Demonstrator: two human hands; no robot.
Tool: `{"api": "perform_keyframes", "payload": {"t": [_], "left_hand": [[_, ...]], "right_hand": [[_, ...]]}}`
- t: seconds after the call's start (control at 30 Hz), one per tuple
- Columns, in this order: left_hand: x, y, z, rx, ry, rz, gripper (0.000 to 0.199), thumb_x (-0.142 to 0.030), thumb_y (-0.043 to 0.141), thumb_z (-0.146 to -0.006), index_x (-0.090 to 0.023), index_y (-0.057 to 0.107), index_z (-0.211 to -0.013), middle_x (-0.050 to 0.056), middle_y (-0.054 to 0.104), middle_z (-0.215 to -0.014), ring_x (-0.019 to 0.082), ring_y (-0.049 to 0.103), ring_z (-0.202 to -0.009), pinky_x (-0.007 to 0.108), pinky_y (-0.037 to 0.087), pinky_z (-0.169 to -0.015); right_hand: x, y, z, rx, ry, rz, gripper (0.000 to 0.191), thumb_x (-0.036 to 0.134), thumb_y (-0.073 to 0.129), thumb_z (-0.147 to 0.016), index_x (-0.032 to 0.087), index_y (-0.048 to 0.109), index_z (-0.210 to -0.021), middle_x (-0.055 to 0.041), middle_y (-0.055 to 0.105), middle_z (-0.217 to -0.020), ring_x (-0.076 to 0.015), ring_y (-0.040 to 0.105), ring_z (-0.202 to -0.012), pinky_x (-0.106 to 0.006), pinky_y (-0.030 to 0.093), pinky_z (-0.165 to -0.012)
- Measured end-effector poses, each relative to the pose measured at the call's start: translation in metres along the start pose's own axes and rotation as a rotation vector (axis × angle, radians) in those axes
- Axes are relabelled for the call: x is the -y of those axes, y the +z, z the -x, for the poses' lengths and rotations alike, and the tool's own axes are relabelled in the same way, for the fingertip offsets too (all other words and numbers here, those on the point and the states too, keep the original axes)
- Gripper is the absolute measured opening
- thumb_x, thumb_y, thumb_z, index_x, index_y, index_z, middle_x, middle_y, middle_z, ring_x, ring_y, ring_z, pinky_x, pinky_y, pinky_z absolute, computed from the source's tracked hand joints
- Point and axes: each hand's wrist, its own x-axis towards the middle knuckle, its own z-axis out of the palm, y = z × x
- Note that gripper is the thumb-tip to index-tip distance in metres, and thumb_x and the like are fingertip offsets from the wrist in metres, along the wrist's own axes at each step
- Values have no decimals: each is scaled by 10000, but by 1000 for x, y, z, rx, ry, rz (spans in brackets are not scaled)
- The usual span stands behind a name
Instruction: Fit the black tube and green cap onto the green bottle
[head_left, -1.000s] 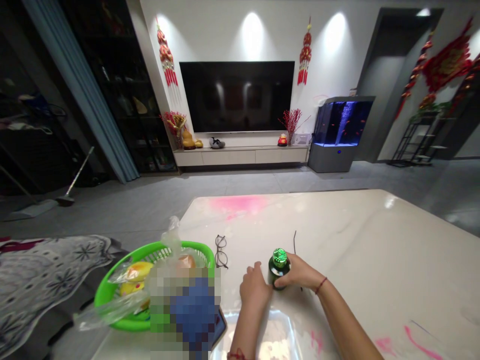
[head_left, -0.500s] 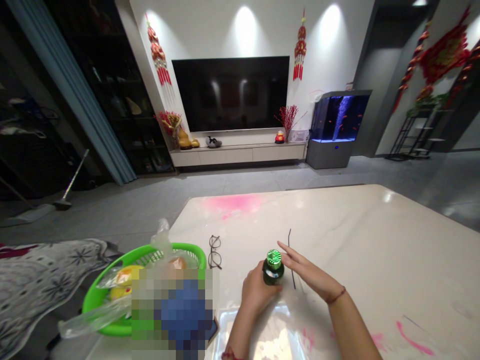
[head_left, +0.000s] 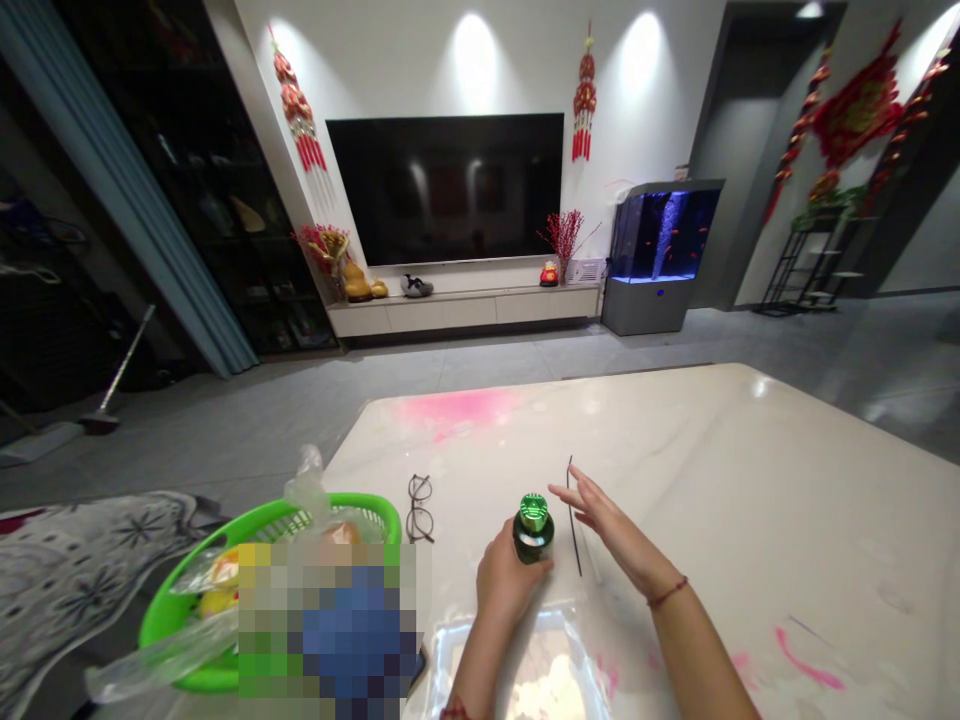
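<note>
A dark green bottle (head_left: pixel 534 540) with a shiny green cap stands upright on the pale table (head_left: pixel 675 450). My left hand (head_left: pixel 504 578) is wrapped round its body from the left. To the right of the bottle my right hand (head_left: pixel 611 520) is held with its fingers stretched out, apart from the cap and holding nothing. A thin dark stick (head_left: pixel 574 530) lies on the tabletop between the bottle and my right hand. Under my left forearm is a clear, shiny flat packet or tray (head_left: pixel 551 660); its contents are hard to make out.
Eyeglasses (head_left: pixel 420 508) lie left of the bottle. A green basket (head_left: pixel 161 625) holding plastic-wrapped items stands at the table's left, partly pixelated. Pink smears (head_left: pixel 810 660) mark the tabletop. Beyond are a TV (head_left: pixel 450 190) and a fish tank (head_left: pixel 664 240).
My right hand has drawn away from the cap to the right, its fingers more spread. My left hand still grips the bottle. The whole view has shifted slightly.
</note>
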Motion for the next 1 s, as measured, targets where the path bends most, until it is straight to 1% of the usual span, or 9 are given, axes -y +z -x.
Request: {"api": "perform_keyframes", "payload": {"t": [0.07, 0.13, 0.23, 0.3, 0.37, 0.47, 0.6, 0.8, 1.0], "left_hand": [[2, 2, -2, -18, 35, 15, 566, -245, 629, -622, -248, 474, -1167, 31, 596, -1164, 204, 534, -1064, 232, 384, -807], [6, 4, -5, -29, 44, 19, 557, -249, 626, -627, -238, 474, -1163, 40, 600, -1157, 211, 535, -1061, 237, 384, -798], [10, 7, -8, -34, 43, 23, 544, -260, 621, -633, -234, 468, -1155, 43, 601, -1147, 209, 537, -1056, 237, 383, -788], [12, 9, -10, -43, 47, 31, 544, -264, 622, -628, -241, 462, -1147, 34, 603, -1135, 204, 539, -1048, 235, 385, -779], [13, 10, -11, -47, 55, 29, 535, -269, 625, -621, -246, 463, -1131, 26, 607, -1118, 200, 542, -1036, 233, 387, -771], [13, 11, -11, -58, 42, -13, 541, -301, 634, -623, -229, 459, -1130, 47, 600, -1098, 201, 541, -1030, 233, 389, -775], [16, 13, -16, -150, -40, -23, 627, -321, 615, -661, -193, 382, -1229, 94, 570, -1106, 202, 558, -1003, 249, 398, -792], [24, 23, -35, -217, 19, 333, 474, -267, 495, -766, -141, 434, -1219, 106, 554, -1204, 184, 513, -1110, 253, 382, -910], [26, 28, -47, -164, -11, 566, 475, -239, 502, -762, -202, 476, -1236, 49, 529, -1261, 201, 435, -1207, 304, 326, -1009]], "right_hand": [[-2, 2, 0, 59, -14, 20, 698, 696, 396, -724, 236, 458, -1244, -90, 517, -1252, -191, 306, -1277, -378, 233, -1029], [-2, 1, -1, 51, -32, 38, 702, 698, 396, -722, 197, 509, -1201, -111, 614, -1082, -212, 415, -1193, -382, 278, -999], [-3, -5, -7, -68, -21, 58, 737, 683, 359, -741, 107, 522, -1171, -45, 614, -610, -218, 595, -794, -375, 417, -842], [-8, -11, -13, -177, -24, 115, 675, 643, 360, -754, 101, 551, -1109, -2, 546, -513, -195, 576, -636, -342, 454, -728], [-18, -16, -19, -274, -33, 251, 551, 578, 386, -763, 132, 588, -1014, -16, 572, -569, -189, 581, -637, -310, 453, -674], [-38, -22, -24, -384, 56, 631, 382, 458, 468, -752, 172, 597, -970, -63, 640, -708, -214, 611, -729, -312, 436, -685], [-64, -21, -28, -363, 210, 988, 316, 333, 564, -699, 162, 598, -962, -141, 658, -911, -258, 608, -896, -325, 428, -721], [-77, -9, -42, -314, 186, 1077, 248, 194, 511, -735, 145, 596, -963, -147, 651, -936, -237, 606, -933, -287, 429, -745], [-78, 4, -55, -423, 97, 1028, 299, 198, 434, -812, 137, 551, -1080, -142, 619, -1003, -224, 594, -951, -276, 421, -780]]}}
